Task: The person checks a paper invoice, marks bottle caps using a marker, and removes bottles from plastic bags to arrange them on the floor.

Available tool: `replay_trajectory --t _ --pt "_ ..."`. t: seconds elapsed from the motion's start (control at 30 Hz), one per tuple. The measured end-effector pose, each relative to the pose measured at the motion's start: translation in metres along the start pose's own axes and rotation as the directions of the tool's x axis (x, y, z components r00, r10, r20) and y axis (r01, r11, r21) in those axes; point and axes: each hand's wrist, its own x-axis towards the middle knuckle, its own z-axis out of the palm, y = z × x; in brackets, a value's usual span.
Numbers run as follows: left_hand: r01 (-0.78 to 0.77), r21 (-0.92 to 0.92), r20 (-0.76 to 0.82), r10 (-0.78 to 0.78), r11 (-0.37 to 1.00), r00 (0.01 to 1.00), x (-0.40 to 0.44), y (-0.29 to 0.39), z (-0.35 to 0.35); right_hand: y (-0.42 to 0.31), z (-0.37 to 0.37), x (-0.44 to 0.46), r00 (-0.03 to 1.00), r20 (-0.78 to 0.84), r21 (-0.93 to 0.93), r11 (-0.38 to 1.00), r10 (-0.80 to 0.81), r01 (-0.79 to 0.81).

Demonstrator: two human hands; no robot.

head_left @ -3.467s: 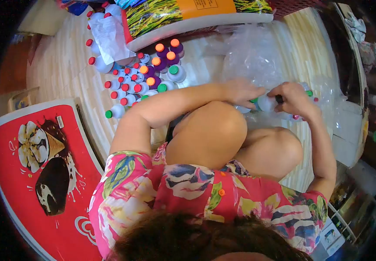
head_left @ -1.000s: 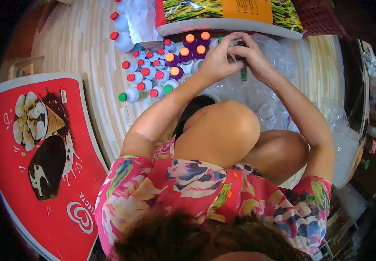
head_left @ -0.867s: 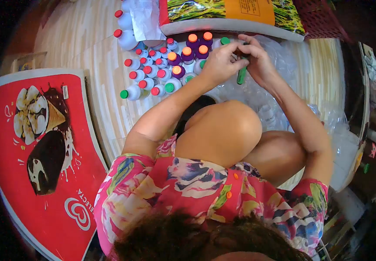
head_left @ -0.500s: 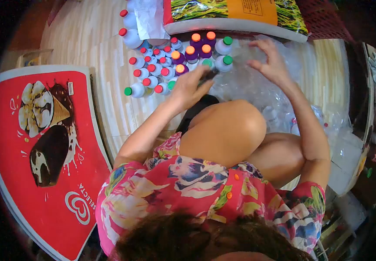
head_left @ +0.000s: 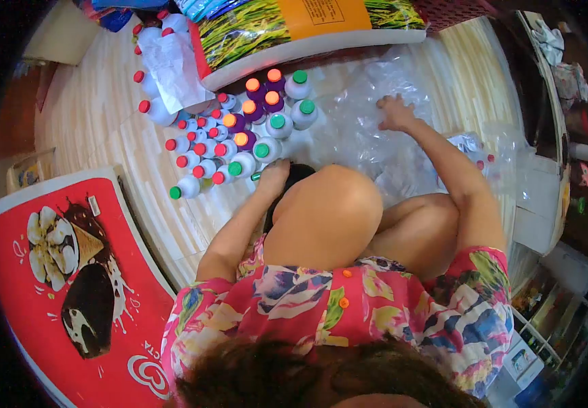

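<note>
My left hand (head_left: pixel 278 177) is low beside my knee, its fingers curled and partly hidden. A small green end shows at its fingertips, but I cannot make out what it belongs to. Just beyond it are white bottles with green caps (head_left: pixel 262 150). Purple bottles with orange caps (head_left: pixel 254 92) and small white bottles with red caps (head_left: pixel 201 150) stand close together on the floor. Over on the right, my right hand (head_left: pixel 396 113) is open, fingers spread, above or touching crumpled clear plastic (head_left: pixel 358 112).
Larger red-capped bottles (head_left: pixel 163 110) stand at the back left, with white paper (head_left: pixel 177 75) over some. A printed sack (head_left: pixel 307 37) lies behind the bottles. A red ice-cream panel (head_left: pixel 70 272) is at left. More plastic-wrapped bottles (head_left: pixel 481 163) lie to my right.
The view has shifted. My left hand has come down from above the bottles to beside my knee, uncovering green-capped bottles. My right hand has lowered toward the clear plastic with fingers spread.
</note>
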Motion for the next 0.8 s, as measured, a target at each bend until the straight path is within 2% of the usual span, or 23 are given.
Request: replay_trajectory --t 0.1,0.17,0.2,0.23,0.3,0.33,0.37,0.4,0.5,0.57,0.67,0.7,0.77,0.8 --pt "-0.007 -0.154 -0.108 -0.009 0.988 0.994 -0.007 -0.001 0.003 0.014 0.004 0.020 0.985 0.011 0.255 0.953 -0.170 0.162" --pt "-0.085 -0.273 -0.149 0.046 0.958 0.988 -0.009 0.007 0.002 0.032 -0.033 0.013 0.900 -0.105 0.316 0.844 -0.422 0.433" --pt "-0.124 -0.330 -0.167 0.072 0.936 0.983 -0.010 0.013 0.000 0.047 -0.051 0.011 0.877 -0.189 0.380 0.791 -0.441 0.479" --pt "-0.049 -0.450 -0.059 0.025 0.892 0.998 -0.009 0.026 -0.019 0.062 -0.062 0.011 0.851 -0.275 0.437 0.730 -0.447 0.525" --pt "0.127 -0.641 0.161 -0.029 0.757 0.987 -0.001 0.059 -0.071 0.079 -0.071 0.007 0.853 -0.394 0.202 0.873 -0.344 0.445" --pt "-0.095 -0.572 -0.047 0.083 0.815 0.995 0.009 0.062 -0.071 0.078 -0.080 0.003 0.834 -0.461 0.084 0.920 -0.305 0.383" --pt "-0.302 -0.454 -0.240 0.211 0.839 0.948 0.024 0.063 -0.072 0.071 -0.080 -0.003 0.954 -0.258 0.007 0.987 -0.155 0.163" --pt "-0.481 -0.292 -0.405 0.348 0.827 0.845 0.038 0.064 -0.074 0.063 -0.072 -0.003 0.967 -0.206 -0.043 0.989 -0.151 0.145" --pt "-0.715 -0.034 -0.461 0.624 0.698 0.631 0.081 0.095 -0.084 0.041 -0.026 0.013 0.992 -0.070 -0.156 0.983 -0.107 0.095" --pt "-0.731 -0.088 -0.337 0.670 0.677 0.661 0.100 0.122 -0.082 0.029 0.013 0.029 0.999 0.000 -0.181 0.982 -0.054 0.053" --pt "-0.774 -0.188 -0.226 0.740 0.604 0.633 0.124 0.139 -0.063 0.042 0.091 0.080 0.985 -0.150 -0.277 0.960 -0.090 0.045" --pt "-0.791 -0.228 -0.208 0.765 0.568 0.610 0.130 0.143 -0.055 0.045 0.091 0.079 0.987 -0.129 -0.242 0.968 -0.096 0.062" --pt "-0.719 -0.327 0.082 0.777 0.612 0.624 0.130 0.151 -0.041 0.052 0.088 0.076 0.990 -0.094 -0.171 0.981 -0.106 0.089" --pt "-0.673 -0.363 0.229 0.762 0.644 0.606 0.130 0.154 -0.037 0.064 0.091 0.077 0.977 -0.144 -0.061 0.987 -0.154 0.147"
